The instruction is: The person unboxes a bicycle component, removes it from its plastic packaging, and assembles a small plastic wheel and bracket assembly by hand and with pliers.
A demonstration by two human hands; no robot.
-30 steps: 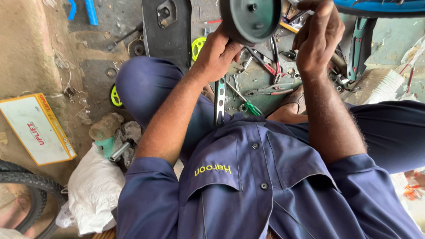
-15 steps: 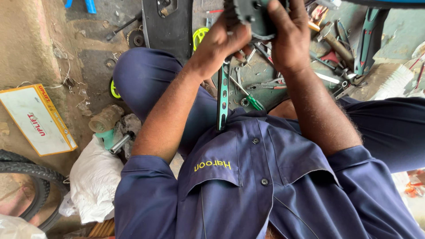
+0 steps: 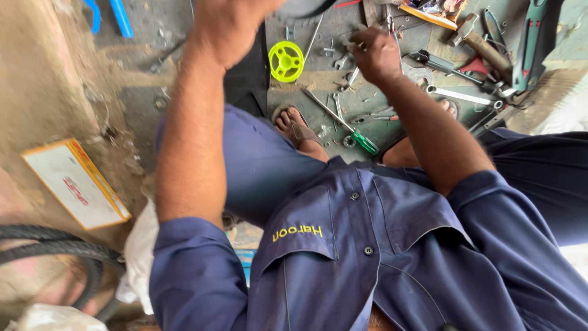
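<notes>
My left hand (image 3: 228, 26) is raised to the top edge, blurred, right beside the rim of a dark round wheel (image 3: 304, 7); whether it grips the wheel is unclear. My right hand (image 3: 375, 56) is lower, over the tool-strewn floor, its fingers curled around a small metal tool (image 3: 357, 44). A yellow-green plastic wheel (image 3: 286, 61) lies on the floor between my hands. My foot in a sandal (image 3: 298, 127) rests below it.
Scattered tools cover the floor: a green-handled screwdriver (image 3: 366, 142), spanners (image 3: 460, 96), a hammer (image 3: 484, 50). A flat cardboard box (image 3: 76, 184) lies on the left, with a black tyre (image 3: 52, 250) and a white cloth (image 3: 142, 257) below it. Blue tubes (image 3: 122, 18) are at top left.
Both hands held the dark wheel together before. My left arm has swung up and left toward the top edge, my right hand has come off the wheel and dropped over the tools.
</notes>
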